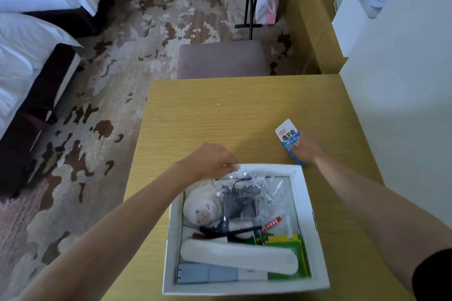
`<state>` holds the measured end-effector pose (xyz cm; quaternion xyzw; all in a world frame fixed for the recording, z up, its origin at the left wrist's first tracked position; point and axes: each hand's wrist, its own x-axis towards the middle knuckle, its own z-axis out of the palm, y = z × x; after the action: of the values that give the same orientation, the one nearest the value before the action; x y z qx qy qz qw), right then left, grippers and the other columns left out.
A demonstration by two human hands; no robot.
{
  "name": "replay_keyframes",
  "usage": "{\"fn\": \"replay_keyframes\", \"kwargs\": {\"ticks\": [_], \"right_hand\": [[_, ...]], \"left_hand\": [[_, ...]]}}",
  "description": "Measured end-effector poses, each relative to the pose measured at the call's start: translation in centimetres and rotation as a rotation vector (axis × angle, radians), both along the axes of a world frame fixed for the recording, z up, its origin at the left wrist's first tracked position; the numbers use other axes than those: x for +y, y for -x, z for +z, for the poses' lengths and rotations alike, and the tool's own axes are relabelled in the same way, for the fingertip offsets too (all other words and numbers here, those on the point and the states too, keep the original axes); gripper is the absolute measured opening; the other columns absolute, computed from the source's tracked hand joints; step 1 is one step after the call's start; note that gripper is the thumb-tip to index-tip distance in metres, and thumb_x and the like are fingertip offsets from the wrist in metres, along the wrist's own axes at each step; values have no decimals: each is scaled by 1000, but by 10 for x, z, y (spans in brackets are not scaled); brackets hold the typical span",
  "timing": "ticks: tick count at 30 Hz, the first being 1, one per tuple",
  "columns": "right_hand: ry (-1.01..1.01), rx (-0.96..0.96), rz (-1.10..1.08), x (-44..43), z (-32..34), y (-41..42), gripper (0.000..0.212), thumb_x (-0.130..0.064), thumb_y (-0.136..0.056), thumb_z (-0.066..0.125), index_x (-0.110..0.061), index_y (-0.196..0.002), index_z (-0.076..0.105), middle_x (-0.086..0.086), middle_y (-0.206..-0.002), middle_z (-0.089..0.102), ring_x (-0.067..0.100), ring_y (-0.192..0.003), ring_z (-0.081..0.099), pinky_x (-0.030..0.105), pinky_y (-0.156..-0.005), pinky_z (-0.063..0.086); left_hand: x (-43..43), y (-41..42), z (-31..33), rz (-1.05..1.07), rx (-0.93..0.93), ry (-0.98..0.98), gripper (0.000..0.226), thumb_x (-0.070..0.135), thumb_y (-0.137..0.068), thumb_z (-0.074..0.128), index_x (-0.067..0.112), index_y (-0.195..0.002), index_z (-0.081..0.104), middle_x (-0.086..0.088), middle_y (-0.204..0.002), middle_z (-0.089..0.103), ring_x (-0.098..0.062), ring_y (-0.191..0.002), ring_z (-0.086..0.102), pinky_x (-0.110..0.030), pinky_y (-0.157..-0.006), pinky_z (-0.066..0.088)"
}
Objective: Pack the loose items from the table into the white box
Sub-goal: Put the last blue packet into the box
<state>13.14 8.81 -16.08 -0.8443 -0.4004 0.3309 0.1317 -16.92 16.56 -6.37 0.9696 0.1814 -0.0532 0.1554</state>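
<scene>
Your left hand (210,160) in a pinch on the crinkly clear bag (249,193); your right hand (307,150) snug round the boxy blue-white carton (288,135).

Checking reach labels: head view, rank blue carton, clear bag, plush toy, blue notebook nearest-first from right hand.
1. blue carton: held by the right hand, right of white box.
2. clear bag: box's far side.
3. plush toy: box's left side.
4. blue notebook: box's near-left corner.

Matt wood-grain table (220,115), glossy clear plastic bag (247,193), smooth white cardboard box (315,227), fluffy plush toy (200,210)
</scene>
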Motion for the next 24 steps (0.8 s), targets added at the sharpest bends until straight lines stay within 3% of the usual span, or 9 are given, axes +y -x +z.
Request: {"fn": "replay_keyframes", "kwargs": {"ticks": [3, 6, 9, 13, 16, 18, 20, 22, 24], "right_hand": [[-146, 74, -99, -3, 8, 0, 34, -13, -93, 53, -9, -126, 44, 11, -122, 63, 29, -105, 60, 38, -89, 45], [-366, 161, -161, -9, 30, 4, 31, -17, -97, 51, -15, -126, 42, 8, -120, 64, 26, -100, 64, 44, -84, 52], [-477, 99, -166, -20, 57, 6, 27, -25, -97, 48, -24, -124, 42, -4, -104, 64, 6, -75, 63, 26, -57, 49], [-597, -17, -170, -33, 93, 7, 28, -25, -98, 49, -19, -124, 45, -8, -106, 60, 5, -78, 61, 17, -56, 45], [-654, 23, -146, -42, 118, 13, 22, -25, -95, 52, -20, -117, 48, -9, -103, 63, 1, -79, 65, 12, -56, 47], [-659, 84, -97, -48, 133, 20, 23, -23, -94, 53, -22, -116, 48, -10, -102, 65, 2, -79, 66, 21, -60, 53], [-636, 134, 19, -52, 144, 28, 25, -22, -91, 54, -26, -115, 49, -10, -97, 68, 5, -74, 66, 21, -61, 52], [-568, 172, 193, -54, 150, 39, 25, -23, -91, 56, -32, -113, 49, -11, -93, 68, 8, -72, 65, 15, -55, 47], [-458, 143, 411, -52, 149, 53, 31, -26, -91, 59, -32, -120, 49, -5, -97, 68, 16, -78, 66, 18, -56, 45]], "left_hand": [[20, -8, 6, 44, 5, -33, 25, 33, -97, 49, 18, -100, 69, 2, -88, 72, -10, -73, 55, -15, -57, 24], [45, -19, 10, 111, 60, -98, 25, 35, -96, 48, 21, -102, 68, -1, -96, 71, -20, -91, 62, -27, -69, 33], [66, -33, 9, 177, 71, -138, 26, 36, -96, 48, 19, -104, 66, -5, -103, 70, -25, -100, 61, -31, -76, 35], [77, -47, 7, 257, 80, -175, 30, 39, -95, 48, 21, -114, 65, -6, -112, 68, -26, -105, 59, -32, -81, 40], [65, -42, 7, 328, 29, -192, 30, 37, -95, 48, 22, -118, 60, -8, -116, 65, -26, -110, 56, -37, -84, 47], [44, -30, 9, 389, -164, -238, 34, 28, -92, 53, 15, -123, 55, -8, -123, 60, -25, -119, 50, -43, -79, 53], [14, -11, 13, 478, -363, -307, 38, 20, -88, 57, 6, -123, 53, -10, -124, 58, -27, -118, 49, -46, -70, 56], [-19, 12, 12, 631, -422, -331, 45, 15, -84, 60, 4, -125, 48, -12, -128, 53, -29, -120, 46, -38, -80, 55], [-49, 36, 9, 820, -373, -269, 57, 15, -80, 64, 4, -131, 42, -13, -135, 46, -31, -123, 41, -38, -88, 49]]}}
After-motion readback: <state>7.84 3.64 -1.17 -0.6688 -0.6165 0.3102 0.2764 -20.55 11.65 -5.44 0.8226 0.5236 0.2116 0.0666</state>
